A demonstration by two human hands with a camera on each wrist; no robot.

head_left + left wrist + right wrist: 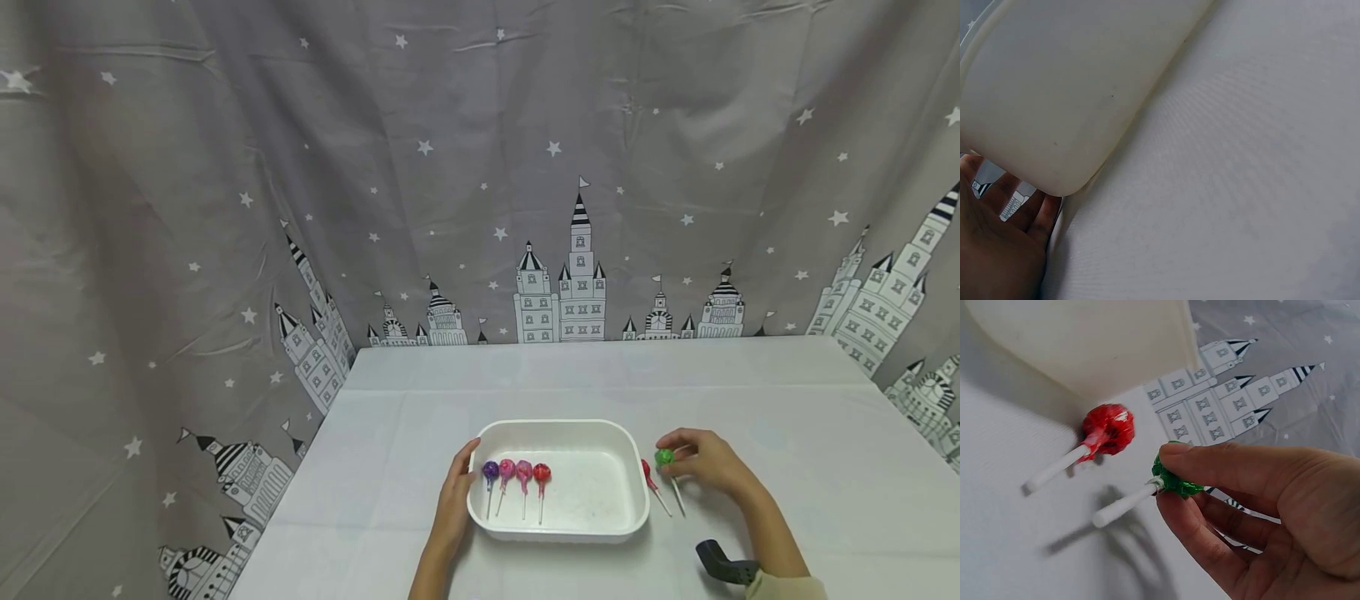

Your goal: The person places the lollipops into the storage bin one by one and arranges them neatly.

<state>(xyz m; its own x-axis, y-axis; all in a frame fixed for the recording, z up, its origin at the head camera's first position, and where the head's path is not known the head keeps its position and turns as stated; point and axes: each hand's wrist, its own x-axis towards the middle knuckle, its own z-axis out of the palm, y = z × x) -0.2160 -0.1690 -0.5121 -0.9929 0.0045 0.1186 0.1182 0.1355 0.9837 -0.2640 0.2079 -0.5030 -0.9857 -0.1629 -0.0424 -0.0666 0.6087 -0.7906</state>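
My right hand [705, 462] pinches the wrapped head of a green lollipop [1177, 480] between thumb and fingers. The lollipop is tilted, its white stick pointing toward the near side, with its shadow on the cloth. Just left of it, a red lollipop [1109, 429] lies by the right end of a white tray [592, 533]. My left hand [450, 504] rests against the tray's left end, its fingers [1004, 190] reaching along the outer wall. Inside the tray's left half, a purple lollipop [491, 472], two pink ones [507, 470] and a red one [542, 473] lie in a row, sticks toward me.
White cloth covers the table [405, 400]. Behind and to the sides hangs a grey curtain [465, 108] printed with stars and castles. A black strap-like device [723, 567] sits at my right wrist, beside the sleeve [787, 587].
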